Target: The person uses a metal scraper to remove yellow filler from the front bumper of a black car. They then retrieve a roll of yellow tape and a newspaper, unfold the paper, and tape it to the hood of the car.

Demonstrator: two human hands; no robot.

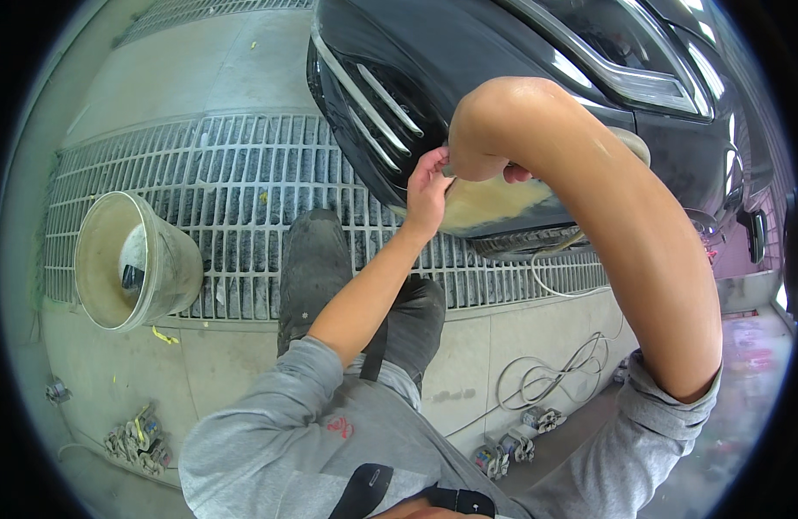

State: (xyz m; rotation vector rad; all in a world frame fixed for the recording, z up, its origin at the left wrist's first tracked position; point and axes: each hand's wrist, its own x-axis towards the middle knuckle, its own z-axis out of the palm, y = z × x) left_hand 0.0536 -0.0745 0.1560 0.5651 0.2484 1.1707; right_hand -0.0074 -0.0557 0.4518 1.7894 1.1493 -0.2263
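Note:
At the dark car's front bumper (382, 52), a tan patch (485, 208) shows on the lower corner, below chrome trim strips. My left hand (429, 186) is at the patch's upper left edge with fingers bent; what they grip, if anything, is unclear. Just right of it, my right hand (481, 147) is bent sharply at the wrist over the patch, its fingers curled and partly hidden, so their contents cannot be made out. A pale rounded object (634, 147) peeks from behind my right forearm.
I am over a metal floor grate (226, 156). A bucket (96, 264) with cloudy contents stands left. Coiled hoses (555, 376) lie lower right, near small tools (516, 450); another cluster of clutter (135, 441) lies lower left. The tire (511, 245) is under the car's corner.

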